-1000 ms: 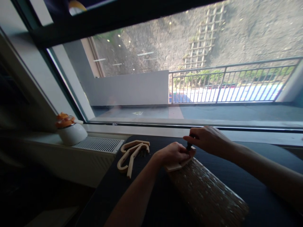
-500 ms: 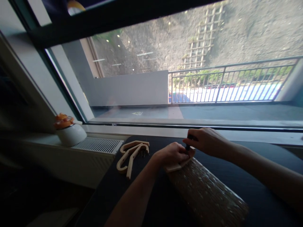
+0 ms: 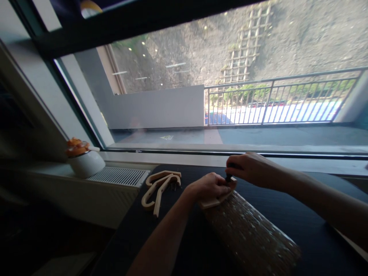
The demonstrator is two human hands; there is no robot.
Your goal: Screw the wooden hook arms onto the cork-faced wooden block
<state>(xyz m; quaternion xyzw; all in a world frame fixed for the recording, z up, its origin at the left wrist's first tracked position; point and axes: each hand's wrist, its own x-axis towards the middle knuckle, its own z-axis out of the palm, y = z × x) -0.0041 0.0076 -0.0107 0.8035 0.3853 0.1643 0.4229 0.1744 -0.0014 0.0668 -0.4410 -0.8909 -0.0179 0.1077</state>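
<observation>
My right hand (image 3: pixel 244 166) is closed around a short black screwdriver (image 3: pixel 228 178), held upright over the far end of a brown, shiny-flecked board (image 3: pixel 250 226). Beneath the tool, a pale bent wooden piece (image 3: pixel 211 204) lies across that end of the board. My left hand (image 3: pixel 211 187) grips this wooden piece, its fingertips closed right beside the tool's lower end. Whether they also pinch a screw is hidden. To the left on the dark table (image 3: pixel 132 234) lie similar hook-shaped wooden pieces (image 3: pixel 157 193), with small screws (image 3: pixel 173 186) beside them.
A white kettle-like pot with an orange top (image 3: pixel 86 161) stands on the ledge at the left, by a slatted radiator grille (image 3: pixel 120 175). Behind the table's far edge run a white window sill (image 3: pixel 178 159) and a large window.
My right hand has turned and risen slightly with the screwdriver, and its wrist and forearm have swung up. My left hand, the wooden piece and the board stay in place.
</observation>
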